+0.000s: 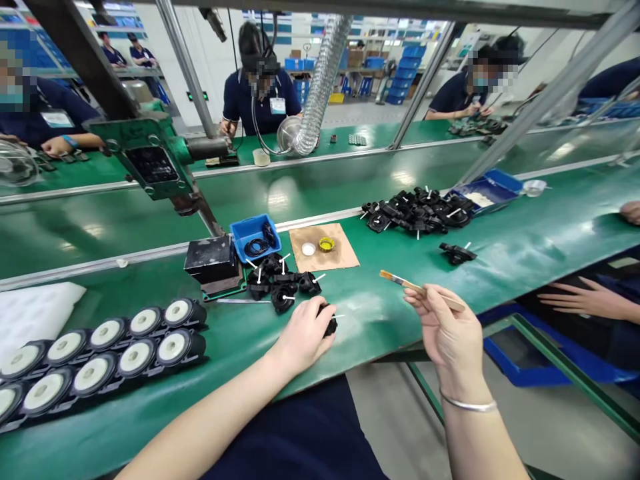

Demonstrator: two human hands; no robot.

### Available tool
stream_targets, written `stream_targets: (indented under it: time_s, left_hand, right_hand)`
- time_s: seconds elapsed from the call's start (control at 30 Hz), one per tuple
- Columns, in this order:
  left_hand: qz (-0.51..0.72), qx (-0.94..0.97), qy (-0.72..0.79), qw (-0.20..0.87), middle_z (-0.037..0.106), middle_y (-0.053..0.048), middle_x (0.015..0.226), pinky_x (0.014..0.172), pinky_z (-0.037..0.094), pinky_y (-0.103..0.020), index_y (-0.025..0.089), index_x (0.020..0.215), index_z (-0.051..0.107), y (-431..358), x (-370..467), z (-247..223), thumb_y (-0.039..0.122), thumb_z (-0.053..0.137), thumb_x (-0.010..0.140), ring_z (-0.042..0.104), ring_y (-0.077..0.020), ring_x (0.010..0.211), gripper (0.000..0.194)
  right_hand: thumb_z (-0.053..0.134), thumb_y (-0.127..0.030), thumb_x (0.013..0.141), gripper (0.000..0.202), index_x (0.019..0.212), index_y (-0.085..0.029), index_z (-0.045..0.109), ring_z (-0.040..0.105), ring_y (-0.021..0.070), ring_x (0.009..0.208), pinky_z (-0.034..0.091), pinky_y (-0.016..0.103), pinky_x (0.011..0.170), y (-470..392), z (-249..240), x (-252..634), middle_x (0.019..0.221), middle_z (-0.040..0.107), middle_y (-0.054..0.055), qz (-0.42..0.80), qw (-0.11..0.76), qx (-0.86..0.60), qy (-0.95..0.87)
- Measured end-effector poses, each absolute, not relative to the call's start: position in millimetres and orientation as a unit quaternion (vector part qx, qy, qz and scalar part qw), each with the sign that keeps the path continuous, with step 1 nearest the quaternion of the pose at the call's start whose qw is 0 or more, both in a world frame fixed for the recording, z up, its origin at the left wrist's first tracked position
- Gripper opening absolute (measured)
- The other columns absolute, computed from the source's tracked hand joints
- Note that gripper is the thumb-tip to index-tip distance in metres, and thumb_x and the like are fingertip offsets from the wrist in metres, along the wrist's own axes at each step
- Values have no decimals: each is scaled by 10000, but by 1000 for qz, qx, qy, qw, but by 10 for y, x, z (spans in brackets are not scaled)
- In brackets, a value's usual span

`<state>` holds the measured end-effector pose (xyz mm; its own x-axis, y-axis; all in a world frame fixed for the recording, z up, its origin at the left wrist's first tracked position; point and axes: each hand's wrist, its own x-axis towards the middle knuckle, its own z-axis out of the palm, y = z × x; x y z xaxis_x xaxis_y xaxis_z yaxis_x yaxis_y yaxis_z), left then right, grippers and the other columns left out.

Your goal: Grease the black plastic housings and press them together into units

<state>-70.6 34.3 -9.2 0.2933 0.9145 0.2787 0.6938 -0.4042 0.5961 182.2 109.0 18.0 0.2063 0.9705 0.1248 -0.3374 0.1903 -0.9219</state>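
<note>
My left hand (pixel 306 335) is closed over a black plastic part (pixel 331 327) resting on the green table; a thin white pin sticks out of it, and most of the part is hidden by my fingers. Raised above the table on the right, my right hand (pixel 447 327) grips a small brush (pixel 407 284) by its wooden handle, bristles pointing left. Beyond my left hand lie several similar black parts with white pins (pixel 284 298). Farther back, a piece of cardboard (pixel 347 252) bears a yellow-rimmed cap (pixel 327 245) and a white round lid (pixel 309 249).
A blue bin (pixel 249 230) holds black rings, beside a black block (pixel 210 259). Two rows of black parts with cream discs (pixel 137 357) stand at left. A heap of black parts (pixel 420 210) and another blue bin (pixel 503 183) lie back right. A co-worker's hand (pixel 590 299) is at right.
</note>
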Motion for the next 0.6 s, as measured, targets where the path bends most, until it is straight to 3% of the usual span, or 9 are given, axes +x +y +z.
stream_targets:
  time_s: [0.13,0.23,0.4,0.6]
  left_hand:
    - [270,803,531,24,565,-195,1266,1044,467,-541,145,1246,569,463,-758,-223,164,519,925,546,-329,1215,326]
    - [280,786,551,-38,539,-219,1345,1089,441,-551,128,1257,562,534,-749,-241,90,480,924,510,-323,1299,345]
    - [311,767,561,-8,449,-198,1485,1176,369,-547,150,1375,461,414,-926,-24,242,537,942,395,-308,1425,450]
    - [318,659,681,-10,468,-137,1507,1204,329,-570,173,1377,493,490,-1612,139,126,431,944,337,-318,1470,440]
  right_hand:
    - [812,-346,752,308,970,-147,723,761,227,845,646,302,784,1224,103,1983,772,710,41,465,684,-407,-388]
    - [780,-399,785,363,1062,-178,699,760,240,857,647,324,757,1293,62,1992,750,689,19,460,684,-402,-399]
    - [732,-416,830,353,1081,-172,683,757,221,807,638,297,705,1276,-30,1952,809,716,59,467,661,-413,-418]
    - [720,-411,840,334,1060,-161,689,739,186,760,624,256,654,1299,-158,1996,811,702,57,467,657,-423,-413]
